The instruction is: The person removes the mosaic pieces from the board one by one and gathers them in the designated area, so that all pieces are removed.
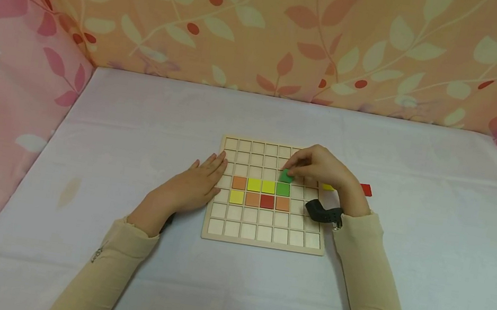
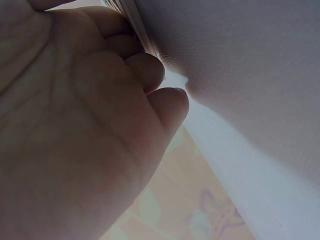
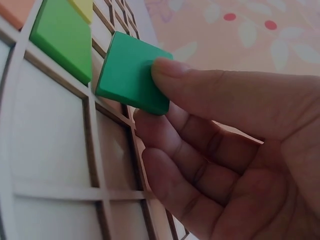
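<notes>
A wooden grid board [image 1: 264,235] lies flat, with two short rows of coloured squares set in its middle cells. My right hand [image 1: 324,167] pinches a green tile [image 1: 286,176] between thumb and fingers, just above the light green tile [image 1: 283,189] in the upper row. In the right wrist view that held tile [image 3: 131,70] tilts over the grid, the thumb of my hand [image 3: 225,135] on its face. My left hand [image 1: 193,184] rests at the board's left edge with fingers extended; in the left wrist view my hand's fingers [image 2: 145,72] touch the board's side.
On the table right of the board lie a red tile [image 1: 366,190] and a yellow tile [image 1: 328,187], the latter partly hidden by my right arm. A black strap piece [image 1: 323,213] juts from my right wrist over the board's right part. Patterned cloth stands behind the white table.
</notes>
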`<state>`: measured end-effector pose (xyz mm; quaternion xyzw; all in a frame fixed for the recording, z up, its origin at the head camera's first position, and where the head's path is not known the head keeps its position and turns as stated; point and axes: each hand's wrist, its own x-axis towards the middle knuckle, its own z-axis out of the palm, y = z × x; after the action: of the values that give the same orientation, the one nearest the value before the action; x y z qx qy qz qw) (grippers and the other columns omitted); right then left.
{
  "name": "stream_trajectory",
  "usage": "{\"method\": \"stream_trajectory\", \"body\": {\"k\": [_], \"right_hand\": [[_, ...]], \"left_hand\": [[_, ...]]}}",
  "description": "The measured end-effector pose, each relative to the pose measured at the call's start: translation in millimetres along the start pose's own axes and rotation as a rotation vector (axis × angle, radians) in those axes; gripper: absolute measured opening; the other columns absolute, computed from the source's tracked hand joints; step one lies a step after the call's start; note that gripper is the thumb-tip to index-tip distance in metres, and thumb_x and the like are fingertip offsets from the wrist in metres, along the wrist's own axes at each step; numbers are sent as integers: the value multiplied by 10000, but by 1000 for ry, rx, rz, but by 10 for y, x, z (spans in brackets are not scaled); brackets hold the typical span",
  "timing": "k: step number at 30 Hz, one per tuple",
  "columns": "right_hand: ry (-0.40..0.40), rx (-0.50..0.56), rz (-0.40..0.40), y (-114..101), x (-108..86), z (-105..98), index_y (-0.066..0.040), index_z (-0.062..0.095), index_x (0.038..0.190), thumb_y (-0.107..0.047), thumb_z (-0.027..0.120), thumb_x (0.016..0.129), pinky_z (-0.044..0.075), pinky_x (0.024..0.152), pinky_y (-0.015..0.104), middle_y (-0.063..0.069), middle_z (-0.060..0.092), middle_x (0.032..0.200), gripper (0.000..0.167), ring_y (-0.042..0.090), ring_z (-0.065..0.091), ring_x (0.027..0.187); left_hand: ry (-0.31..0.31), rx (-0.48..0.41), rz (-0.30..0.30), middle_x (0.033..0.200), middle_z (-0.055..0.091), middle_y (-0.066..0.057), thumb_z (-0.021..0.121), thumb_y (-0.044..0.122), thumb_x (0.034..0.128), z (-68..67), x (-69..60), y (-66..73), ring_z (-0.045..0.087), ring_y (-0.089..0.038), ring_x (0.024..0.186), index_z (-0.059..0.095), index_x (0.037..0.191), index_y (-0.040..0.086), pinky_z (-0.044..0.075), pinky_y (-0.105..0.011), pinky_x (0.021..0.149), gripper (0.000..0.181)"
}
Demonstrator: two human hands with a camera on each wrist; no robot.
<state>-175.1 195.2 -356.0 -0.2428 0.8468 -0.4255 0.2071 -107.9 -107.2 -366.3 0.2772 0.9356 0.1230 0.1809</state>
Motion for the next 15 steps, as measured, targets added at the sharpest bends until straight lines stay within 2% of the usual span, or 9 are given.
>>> {"method": "stream_trajectory", "body": {"k": [15], "right_hand": [[16, -4, 12, 34, -33, -54, -9, 738, 915, -47, 696, 844, 469, 735, 256, 100, 703, 925, 90, 199, 583, 840]], "left_hand": [[-6, -4, -7, 1563, -23, -151, 426, 216, 1006, -26, -1, 23, 10, -291, 1431, 103, 1489, -28, 104, -509, 1123, 630]]}}
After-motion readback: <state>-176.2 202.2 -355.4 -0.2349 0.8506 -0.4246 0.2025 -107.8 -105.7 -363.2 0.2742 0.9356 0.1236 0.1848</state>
